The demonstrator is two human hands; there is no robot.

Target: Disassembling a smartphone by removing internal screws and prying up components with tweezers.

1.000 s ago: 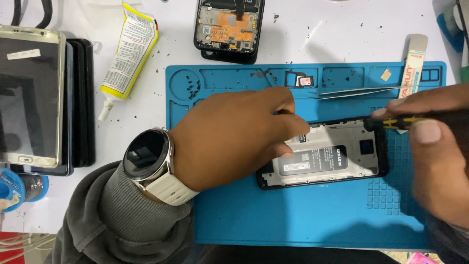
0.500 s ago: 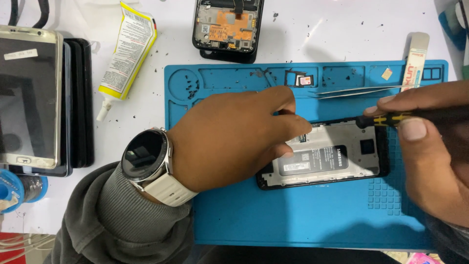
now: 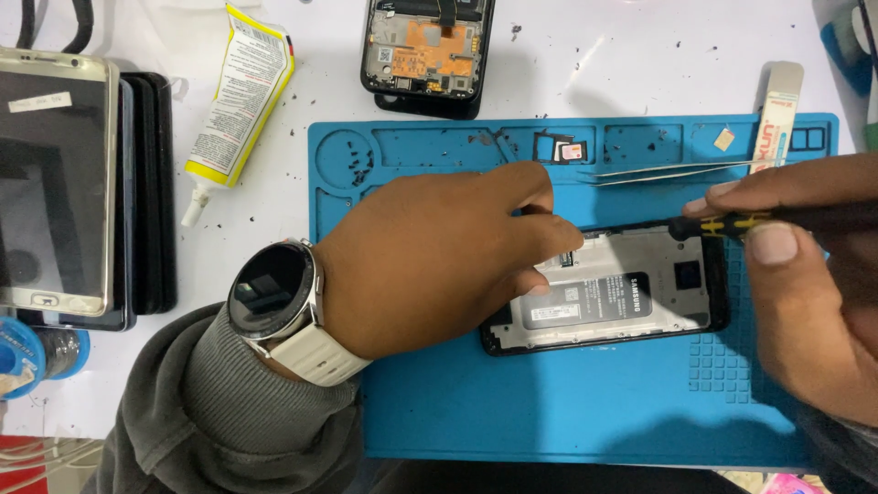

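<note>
My left hand (image 3: 439, 261) palm-down, fingers pressing the opened phone (image 3: 608, 288) mid-mat toward the blue mat's (image 3: 549, 412) right edge, my right hand (image 3: 805, 293) pinching a screwdriver (image 3: 732, 224) over the phone's top edge

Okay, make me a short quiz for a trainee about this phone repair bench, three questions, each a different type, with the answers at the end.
1. True or false: the opened phone lies on the blue mat.
2. Which hand holds the screwdriver? A) left hand B) right hand C) neither
3. Fill in: the left hand, whose fingertips rest on the opened phone, has a ____ on its wrist.

Key
1. True. The mat lies under it on all sides.
2. B. The right hand grips the black and yellow handle, its tip at the phone's upper edge.
3. Watch, round and dark, on a pale strap.
</note>
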